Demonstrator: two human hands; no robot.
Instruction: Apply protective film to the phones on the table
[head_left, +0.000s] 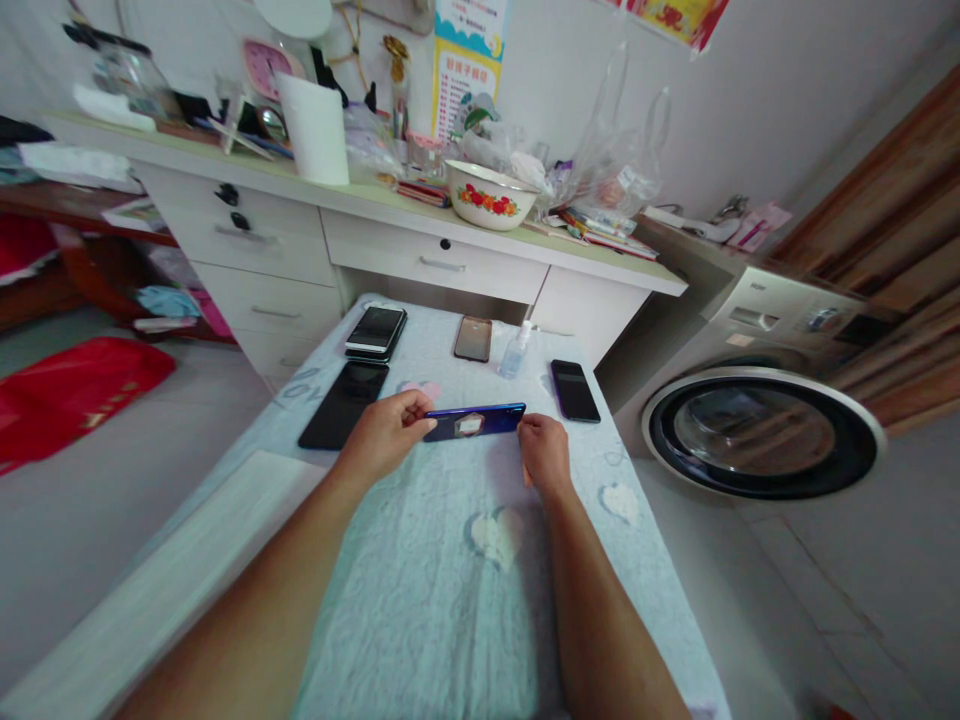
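Note:
A blue smartphone is held sideways above the cloth-covered table, its back with a pale ring-like patch facing me. Pinched on its left end are the fingers of my left hand. At its right end my right hand is closed, with a small orange-pink edge showing beneath the fingers. Beyond the phone lie a phone case and a clear spray bottle. A dark phone rests to the right. Left of my left hand are a black tablet-like device and stacked phones.
A long pale board runs along the table's left side. Behind stands a white desk bearing a floral enamel bowl and a paper roll. A washing machine is on the right; a red bag lies at left.

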